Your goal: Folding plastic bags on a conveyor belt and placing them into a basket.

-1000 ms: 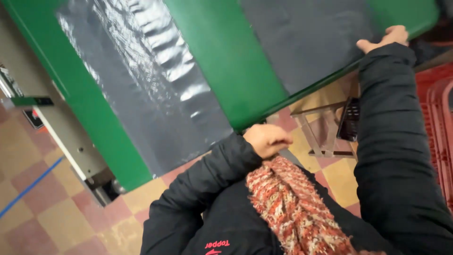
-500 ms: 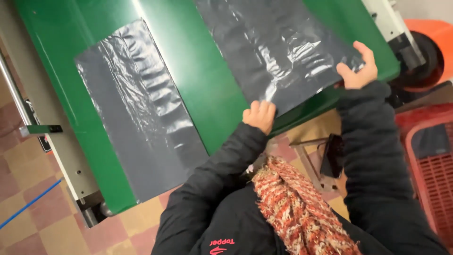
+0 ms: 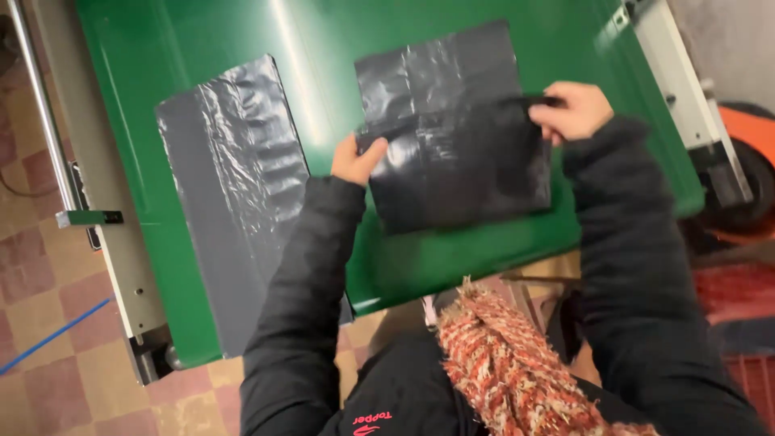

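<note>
In the head view, a person in a dark jacket and a red-and-white scarf [image 3: 517, 363] leans over a green table [image 3: 323, 48]. Both hands are on a black plastic bag [image 3: 460, 161] lying on the right half of the table. The left hand [image 3: 355, 160] pinches the bag's left edge, thumb on top and fingers closed under the film. The right hand [image 3: 569, 109] grips the right end of the same edge, fingers curled shut around it. Between the hands that edge runs taut across the bag, and the near half looks doubled over, darker than the single layer showing beyond it towards the far side.

Judging from how it lies, the fold of this bag is under way: one fold appears made or being laid, but the hands have not let go and the film is not yet pressed flat. A second bag [image 3: 234, 194], grey and shiny, lies spread full length on the left half of the table, well apart from both hands and not folded at all, so that one seems left to do.

A metal frame [image 3: 97, 218] runs along the table's left side over a checked floor [image 3: 48, 323], and an orange machine [image 3: 747, 137] stands at the right.
</note>
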